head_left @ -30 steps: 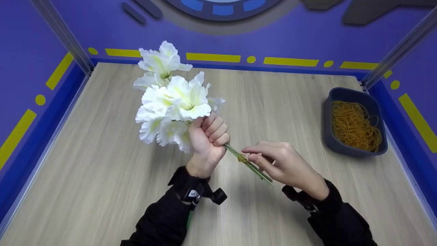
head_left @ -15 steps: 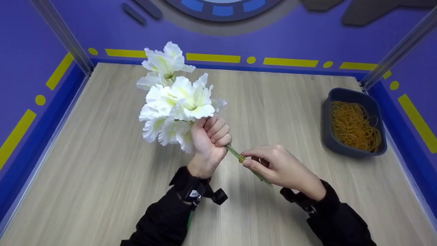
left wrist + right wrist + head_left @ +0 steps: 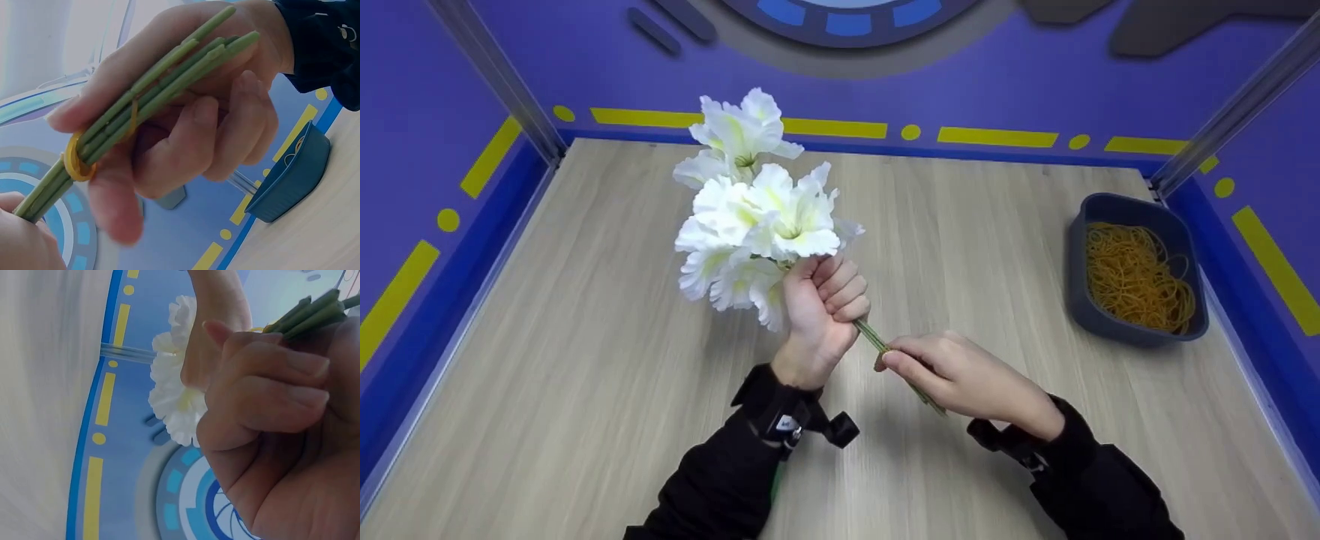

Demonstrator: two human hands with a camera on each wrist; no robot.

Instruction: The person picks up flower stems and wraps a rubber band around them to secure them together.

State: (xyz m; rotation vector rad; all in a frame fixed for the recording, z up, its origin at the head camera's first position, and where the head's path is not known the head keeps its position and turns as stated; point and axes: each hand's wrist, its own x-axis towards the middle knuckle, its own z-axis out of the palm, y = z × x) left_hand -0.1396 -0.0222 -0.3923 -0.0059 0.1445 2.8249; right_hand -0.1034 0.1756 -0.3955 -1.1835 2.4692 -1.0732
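Note:
My left hand (image 3: 823, 311) grips a bunch of white artificial flowers (image 3: 769, 217) just below the blooms, fist closed round the green stems (image 3: 870, 334). The stems slant down to the right, off the tabletop. Farther down them, my right hand (image 3: 971, 379) pinches the stems between thumb and forefinger. A yellow rubber band (image 3: 73, 160) is wound round the stems by those fingertips, as the left wrist view shows. One thin strand of it crosses the stems nearer the cut ends. In the right wrist view, the curled fingers hide most of the stems.
A dark grey-blue tub (image 3: 1144, 335) full of loose rubber bands (image 3: 1136, 277) stands at the right edge of the wooden table (image 3: 607, 360). Purple panels (image 3: 975, 97) with yellow marks enclose the table at the back and both sides.
The right hand has moved slightly down and left, its thumb and forefinger closing over the band on the stems. The blooms have shifted a little to the right; the left grip stays.

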